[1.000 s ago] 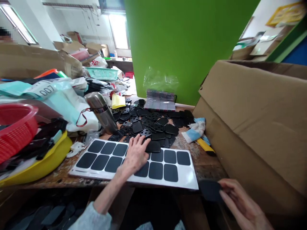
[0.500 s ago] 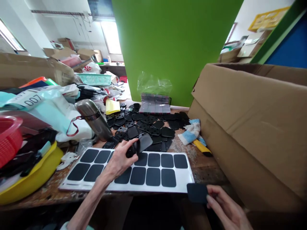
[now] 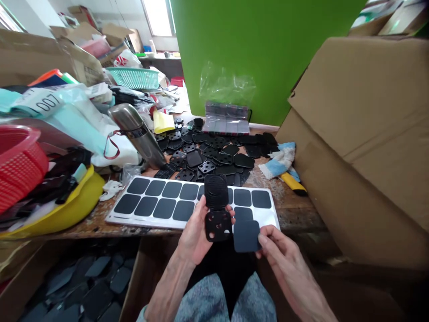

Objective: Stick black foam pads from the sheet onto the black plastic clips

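In my left hand (image 3: pixel 194 235) is a black hinged plastic case (image 3: pixel 218 226), unfolded into two square halves. Its upper half shows curved ridges, the lower one has several round holes. Between thumb and fingers of my right hand (image 3: pixel 279 246) I pinch a dark rounded-square sticker (image 3: pixel 246 236) by its right edge. The sticker is just right of the case's lower half. Behind both hands lies a white sticker sheet (image 3: pixel 272 218) with two rows of the same dark squares, partly covered by the case and my left hand. A bare white patch shows at its front right.
Loose black plastic pieces (image 3: pixel 211 154) are heaped behind the sheet. A steel flask (image 3: pixel 137 134) leans at the left near a yellow basin (image 3: pixel 77 210). A cardboard box (image 3: pixel 362 147) stands right, beside a blue-white cloth (image 3: pixel 279 158). Below left, a box holds dark pieces (image 3: pixel 94 286).
My left hand has come back from the heap towards me, and the case in it now shows unfolded. My right hand has brought the sticker left and up beside it. The view has tilted down.
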Available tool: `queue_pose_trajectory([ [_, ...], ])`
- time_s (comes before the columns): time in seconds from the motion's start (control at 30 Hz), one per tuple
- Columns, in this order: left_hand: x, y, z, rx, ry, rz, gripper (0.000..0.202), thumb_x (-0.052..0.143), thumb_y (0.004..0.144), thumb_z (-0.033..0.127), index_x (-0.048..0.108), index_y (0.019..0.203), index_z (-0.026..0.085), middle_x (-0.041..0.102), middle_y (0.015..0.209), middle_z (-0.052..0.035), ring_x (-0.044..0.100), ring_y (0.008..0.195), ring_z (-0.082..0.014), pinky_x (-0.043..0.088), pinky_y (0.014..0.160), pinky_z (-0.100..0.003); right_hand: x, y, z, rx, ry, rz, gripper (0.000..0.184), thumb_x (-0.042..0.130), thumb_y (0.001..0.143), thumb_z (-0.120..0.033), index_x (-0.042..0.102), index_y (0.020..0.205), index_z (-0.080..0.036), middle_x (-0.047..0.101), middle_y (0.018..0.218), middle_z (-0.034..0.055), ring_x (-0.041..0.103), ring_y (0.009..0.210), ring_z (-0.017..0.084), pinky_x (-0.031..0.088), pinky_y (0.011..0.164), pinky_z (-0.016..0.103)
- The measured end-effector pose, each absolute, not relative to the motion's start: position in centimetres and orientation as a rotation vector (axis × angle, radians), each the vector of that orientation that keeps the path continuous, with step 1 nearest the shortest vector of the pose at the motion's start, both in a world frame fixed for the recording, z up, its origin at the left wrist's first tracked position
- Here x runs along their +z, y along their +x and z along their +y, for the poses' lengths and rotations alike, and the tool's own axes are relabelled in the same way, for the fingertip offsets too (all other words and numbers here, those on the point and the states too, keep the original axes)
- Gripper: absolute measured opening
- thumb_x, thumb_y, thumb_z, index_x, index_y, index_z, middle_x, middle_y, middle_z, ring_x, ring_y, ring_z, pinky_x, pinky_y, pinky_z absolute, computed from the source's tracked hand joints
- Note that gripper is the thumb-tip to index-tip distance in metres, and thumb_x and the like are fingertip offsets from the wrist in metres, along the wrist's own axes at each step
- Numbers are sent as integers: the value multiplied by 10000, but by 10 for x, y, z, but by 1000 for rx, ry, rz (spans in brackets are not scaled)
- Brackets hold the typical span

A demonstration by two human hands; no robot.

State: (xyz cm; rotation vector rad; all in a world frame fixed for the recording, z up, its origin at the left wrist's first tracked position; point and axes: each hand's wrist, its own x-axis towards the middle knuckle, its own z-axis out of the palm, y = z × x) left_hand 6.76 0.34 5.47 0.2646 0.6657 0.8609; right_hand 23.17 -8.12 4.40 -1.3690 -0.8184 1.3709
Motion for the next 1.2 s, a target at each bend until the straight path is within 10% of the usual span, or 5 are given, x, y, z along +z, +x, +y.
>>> queue_pose_trajectory([
  [0.43, 57, 83, -11, 858, 192, 811, 395, 398, 858, 428, 616, 984, 123, 664, 837, -91, 633, 764, -191, 504, 705, -303, 43, 196, -69, 1419, -1188, -604, 159, 593, 780, -348, 589, 753, -191, 614, 1080, 56, 465, 1148, 238, 298, 1006, 394],
  [1.2, 45, 87, -16, 950, 203, 779, 368, 434, 839, 436, 630, 905, 132, 663, 810, -63, 622, 768, -172, 491, 714, -263, 29, 193, -72, 1379, -1263, -717, 126, 539, 835, -308, 585, 831, -191, 585, 1033, 26, 479, 1098, 199, 301, 991, 329],
])
